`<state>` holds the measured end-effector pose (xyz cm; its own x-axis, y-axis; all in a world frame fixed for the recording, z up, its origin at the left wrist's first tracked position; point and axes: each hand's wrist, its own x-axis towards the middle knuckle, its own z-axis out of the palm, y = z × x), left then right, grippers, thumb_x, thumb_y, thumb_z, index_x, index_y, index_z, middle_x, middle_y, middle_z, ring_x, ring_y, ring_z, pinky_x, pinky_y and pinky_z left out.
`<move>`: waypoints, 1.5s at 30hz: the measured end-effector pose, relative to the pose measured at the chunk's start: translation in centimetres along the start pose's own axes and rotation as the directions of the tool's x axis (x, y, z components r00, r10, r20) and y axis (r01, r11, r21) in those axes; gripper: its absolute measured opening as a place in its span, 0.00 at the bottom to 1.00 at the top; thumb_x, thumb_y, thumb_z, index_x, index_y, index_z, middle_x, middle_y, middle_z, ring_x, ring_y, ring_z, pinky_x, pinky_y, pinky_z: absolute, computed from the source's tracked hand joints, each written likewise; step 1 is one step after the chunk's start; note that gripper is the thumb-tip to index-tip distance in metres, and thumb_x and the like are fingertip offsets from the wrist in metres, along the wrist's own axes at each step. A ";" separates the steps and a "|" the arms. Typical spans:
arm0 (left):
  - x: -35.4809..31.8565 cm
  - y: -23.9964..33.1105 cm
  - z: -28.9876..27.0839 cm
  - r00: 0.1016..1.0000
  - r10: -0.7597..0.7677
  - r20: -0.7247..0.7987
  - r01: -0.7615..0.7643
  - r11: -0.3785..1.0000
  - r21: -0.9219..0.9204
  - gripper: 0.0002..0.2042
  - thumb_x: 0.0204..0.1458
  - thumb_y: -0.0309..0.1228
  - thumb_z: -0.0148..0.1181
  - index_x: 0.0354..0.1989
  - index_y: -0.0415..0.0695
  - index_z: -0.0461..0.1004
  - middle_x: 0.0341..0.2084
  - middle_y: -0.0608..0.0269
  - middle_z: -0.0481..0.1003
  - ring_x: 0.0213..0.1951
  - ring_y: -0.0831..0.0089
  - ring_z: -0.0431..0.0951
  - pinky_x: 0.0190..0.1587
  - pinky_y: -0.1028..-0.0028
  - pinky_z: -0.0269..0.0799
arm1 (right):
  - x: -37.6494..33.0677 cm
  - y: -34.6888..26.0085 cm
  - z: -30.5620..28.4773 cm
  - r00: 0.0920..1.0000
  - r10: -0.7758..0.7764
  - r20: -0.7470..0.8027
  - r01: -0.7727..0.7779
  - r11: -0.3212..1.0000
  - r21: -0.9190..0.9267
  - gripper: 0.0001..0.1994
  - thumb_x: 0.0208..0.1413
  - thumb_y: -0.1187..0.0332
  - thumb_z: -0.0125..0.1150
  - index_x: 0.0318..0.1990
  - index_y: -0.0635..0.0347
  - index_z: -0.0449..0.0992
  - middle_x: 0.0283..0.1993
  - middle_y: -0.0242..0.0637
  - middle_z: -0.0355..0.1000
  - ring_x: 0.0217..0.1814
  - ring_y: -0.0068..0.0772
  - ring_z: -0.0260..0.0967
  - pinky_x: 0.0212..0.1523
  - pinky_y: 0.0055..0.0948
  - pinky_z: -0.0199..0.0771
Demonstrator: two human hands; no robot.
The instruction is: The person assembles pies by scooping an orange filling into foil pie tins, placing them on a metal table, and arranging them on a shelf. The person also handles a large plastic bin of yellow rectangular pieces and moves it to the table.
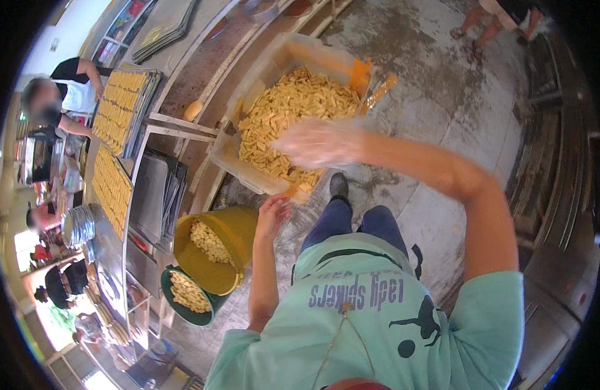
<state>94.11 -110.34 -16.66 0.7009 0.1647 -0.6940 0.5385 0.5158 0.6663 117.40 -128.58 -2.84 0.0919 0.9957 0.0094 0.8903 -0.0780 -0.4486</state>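
A big clear plastic tub [238,170] stands in front of me, heaped with small golden baked sticks [293,97]. My right hand [323,143], in a thin see-through plastic glove, is over the near right part of the heap. Motion smears its fingers, so whether it holds any sticks does not show. Beside the tub's near corner is my left hand [273,214], bare, fingers loosely apart and nothing visible in them. An orange strip [290,193] runs along that corner next to its fingertips; I cannot tell whether they touch.
At left stand a yellow bucket [248,227] and a green bucket [212,311], both with pale pieces inside. Trays of golden pieces [121,107] lie on a metal table, where a person [76,91] handles one. Metal racks [550,162] line the right. Another person's legs [479,29] show far right.
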 end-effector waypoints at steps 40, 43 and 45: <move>41.8 13.4 45.5 0.887 0.066 -0.457 -0.290 0.849 -0.441 0.16 0.54 0.32 0.54 0.50 0.41 0.66 0.45 0.57 0.71 0.44 0.63 0.74 0.45 0.67 0.69 | -4.2 62.9 -13.1 0.966 -0.202 0.161 0.121 0.904 0.409 0.10 0.42 0.65 0.52 0.30 0.60 0.75 0.43 0.45 0.70 0.47 0.44 0.68 0.47 0.44 0.67; 45.3 16.5 48.0 0.870 0.049 -0.491 -0.267 0.883 -0.385 0.16 0.53 0.32 0.55 0.49 0.41 0.66 0.43 0.57 0.72 0.43 0.67 0.74 0.45 0.71 0.69 | -4.2 69.7 -13.3 0.920 0.046 0.388 -0.177 0.934 0.309 0.09 0.43 0.65 0.53 0.28 0.59 0.75 0.40 0.46 0.72 0.45 0.46 0.69 0.48 0.40 0.67; 48.3 17.8 49.0 0.850 0.020 -0.526 -0.262 0.883 -0.390 0.15 0.53 0.32 0.55 0.49 0.41 0.67 0.41 0.59 0.73 0.41 0.70 0.75 0.44 0.72 0.69 | -3.9 74.8 -12.5 0.809 -0.014 0.587 -0.099 0.982 0.160 0.13 0.45 0.61 0.54 0.36 0.59 0.75 0.44 0.45 0.70 0.51 0.47 0.64 0.50 0.42 0.63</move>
<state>160.39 -134.39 -24.95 0.3606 0.5922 -0.7206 0.1093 0.7404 0.6632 189.21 -138.93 -25.21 -0.2000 0.8360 -0.5111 0.7937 -0.1676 -0.5848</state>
